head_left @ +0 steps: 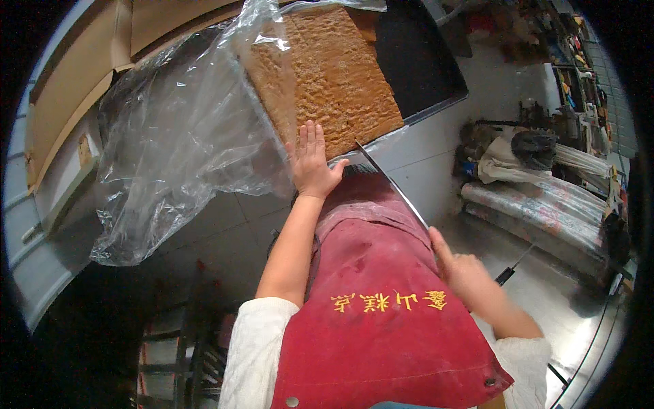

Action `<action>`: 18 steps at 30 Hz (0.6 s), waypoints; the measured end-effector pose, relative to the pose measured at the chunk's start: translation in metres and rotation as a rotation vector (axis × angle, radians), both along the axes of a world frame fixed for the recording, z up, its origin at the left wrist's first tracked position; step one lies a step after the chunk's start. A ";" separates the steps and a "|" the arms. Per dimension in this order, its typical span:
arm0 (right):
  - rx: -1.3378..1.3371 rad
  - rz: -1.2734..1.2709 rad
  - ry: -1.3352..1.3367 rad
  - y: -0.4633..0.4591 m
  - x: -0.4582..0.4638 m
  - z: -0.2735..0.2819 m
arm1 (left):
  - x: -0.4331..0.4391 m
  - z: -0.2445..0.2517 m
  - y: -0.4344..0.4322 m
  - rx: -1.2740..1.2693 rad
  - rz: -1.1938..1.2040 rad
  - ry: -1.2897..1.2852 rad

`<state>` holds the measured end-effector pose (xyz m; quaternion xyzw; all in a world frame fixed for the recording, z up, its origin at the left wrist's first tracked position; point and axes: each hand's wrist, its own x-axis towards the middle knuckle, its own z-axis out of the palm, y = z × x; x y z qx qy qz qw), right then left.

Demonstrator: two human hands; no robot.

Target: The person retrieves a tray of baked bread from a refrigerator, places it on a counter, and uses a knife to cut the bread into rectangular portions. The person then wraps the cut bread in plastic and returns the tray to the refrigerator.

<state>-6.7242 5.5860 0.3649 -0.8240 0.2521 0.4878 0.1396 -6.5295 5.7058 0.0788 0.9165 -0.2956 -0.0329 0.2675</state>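
Note:
A large slab of brown sponge cake (340, 76) lies before me, its near edge towards my body. My left hand (312, 166) rests flat on the near left part of the slab, fingers stretched forward and thumb out to the side. In my right hand (460, 273), beside the red apron, is the handle end of a long thin-bladed knife (392, 184). The blade runs up and left, and its tip is at the near edge of the cake. My fingers hide the knife's handle. Clear plastic sheeting (194, 138) covers the cake's left side and hangs off to the left.
A black baking tray (421, 61) lies along the cake's right side. Cardboard boxes (76, 76) stand at the far left. Rolled patterned material (531, 212) and bags are stacked at the right. Cluttered shelves (577, 87) rise behind them. My apron (378, 337) bears yellow writing.

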 end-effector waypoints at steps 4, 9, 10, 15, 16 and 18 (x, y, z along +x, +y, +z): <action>-0.009 0.092 0.165 -0.018 0.076 0.048 | 0.003 0.000 -0.002 0.000 0.010 0.038; 0.040 0.128 0.377 -0.037 0.184 0.074 | 0.002 0.000 0.000 -0.017 0.023 0.078; 0.084 0.097 0.374 -0.037 0.198 0.075 | 0.002 0.000 0.000 -0.035 0.029 0.101; 0.067 0.126 0.477 -0.028 0.239 0.079 | 0.003 0.000 0.000 -0.062 0.049 0.128; 0.070 0.140 0.484 -0.027 0.242 0.081 | 0.002 0.000 0.001 -0.091 0.050 0.115; 0.057 0.172 0.491 -0.028 0.246 0.082 | 0.002 0.000 0.000 -0.077 0.055 0.149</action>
